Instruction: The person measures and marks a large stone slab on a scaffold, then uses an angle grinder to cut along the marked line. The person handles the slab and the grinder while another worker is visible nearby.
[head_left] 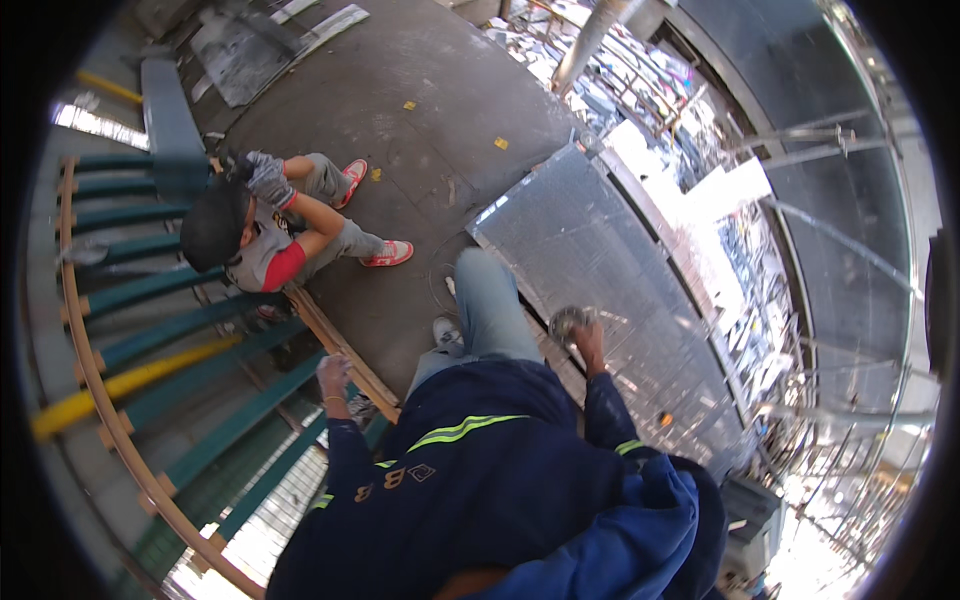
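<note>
My right hand (590,345) is closed on a grey crumpled bundle (571,321), whose kind I cannot make out. Hand and bundle are at the near left side of a large grey metal sheet (600,250); whether they touch it I cannot tell. On the other side of me, my left hand (334,374), bare with a thin yellow band at the wrist, is beside the wooden edge rail (335,345) of a slatted bench. Its fingers are too blurred to read. My bent leg (486,300) in light jeans shows between the two hands.
A person (270,225) in a dark cap and grey gloves sits at the left on green slats (150,245) with a yellow bar (140,385) beneath. Dark floor (430,130) lies ahead. Past the metal sheet are heaped scraps (740,240), pipes and a pole (590,45).
</note>
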